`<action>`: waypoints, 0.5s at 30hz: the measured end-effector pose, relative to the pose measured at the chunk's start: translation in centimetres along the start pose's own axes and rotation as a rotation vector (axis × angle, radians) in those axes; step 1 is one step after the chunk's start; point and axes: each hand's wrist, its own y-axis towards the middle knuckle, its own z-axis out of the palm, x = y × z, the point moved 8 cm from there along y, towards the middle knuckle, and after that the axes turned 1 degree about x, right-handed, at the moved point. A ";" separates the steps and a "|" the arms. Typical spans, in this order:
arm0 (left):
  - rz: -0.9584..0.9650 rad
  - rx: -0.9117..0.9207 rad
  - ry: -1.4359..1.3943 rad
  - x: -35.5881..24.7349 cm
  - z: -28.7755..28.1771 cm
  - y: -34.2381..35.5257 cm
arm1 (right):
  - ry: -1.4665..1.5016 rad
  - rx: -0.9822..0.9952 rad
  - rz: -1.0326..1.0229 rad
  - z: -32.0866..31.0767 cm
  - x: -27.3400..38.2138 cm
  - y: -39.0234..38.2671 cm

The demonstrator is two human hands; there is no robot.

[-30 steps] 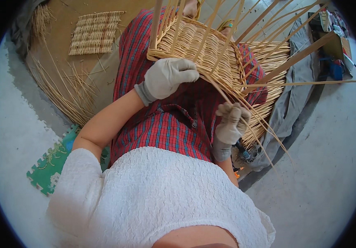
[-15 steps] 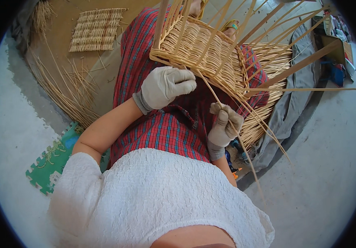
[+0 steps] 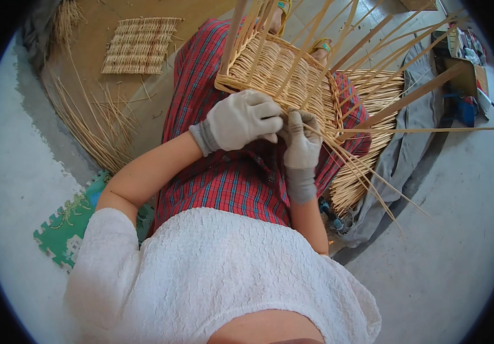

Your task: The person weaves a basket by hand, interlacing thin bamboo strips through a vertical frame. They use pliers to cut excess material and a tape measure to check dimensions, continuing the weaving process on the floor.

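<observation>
A half-woven wicker basket rests across my lap, its base woven and its upright stakes standing out at the corners and sides. At its near edge my left hand, in a pale work glove, has its fingers curled against the rim; what they grip is hidden. Just right of it, my gloved right hand pinches a thin wicker strand close to the same edge, thumb pointing up. The hands nearly touch. Several loose strands trail off to the right from the basket's near right corner.
A finished woven panel lies on the brown board at the far left, near scattered wicker rods. To the right a pile of rods lies beside a grey cloth. A green foam mat is at left.
My right hand has moved up and left along the strand, from below the basket to its near edge beside my left hand. My left hand has shifted slightly right and down.
</observation>
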 end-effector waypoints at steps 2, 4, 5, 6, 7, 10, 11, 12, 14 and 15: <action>-0.085 0.000 0.018 0.2 -0.1 1.7 | -0.031 0.150 0.264 0.6 2.6 -1.6; -0.121 0.144 0.156 0.3 0.6 3.4 | -0.459 0.192 0.280 -2.7 8.0 -2.5; -0.125 0.254 0.264 0.4 1.4 3.9 | -0.527 0.002 0.052 -5.9 11.2 -2.4; -0.131 0.261 0.267 0.3 1.8 4.4 | -0.459 -0.105 -0.202 -9.1 13.9 -2.1; -0.143 0.278 0.285 0.1 2.1 4.7 | -0.744 -0.143 -0.405 -9.0 17.1 -2.2; -0.199 0.257 0.304 0.2 2.4 5.5 | -1.310 -0.392 -0.770 -4.3 23.4 -1.4; -0.235 0.234 0.308 0.3 2.4 5.5 | -1.341 -0.488 -0.823 -2.8 24.3 -1.1; -0.257 0.229 0.306 0.4 2.4 5.5 | -1.167 -0.555 -0.831 -1.5 24.2 -1.1; -0.314 0.228 0.296 0.3 2.3 5.2 | -1.033 -0.516 -0.678 2.0 23.0 1.0; -0.277 0.197 0.271 -0.2 2.3 4.6 | -1.071 -0.345 -0.589 3.2 22.0 3.4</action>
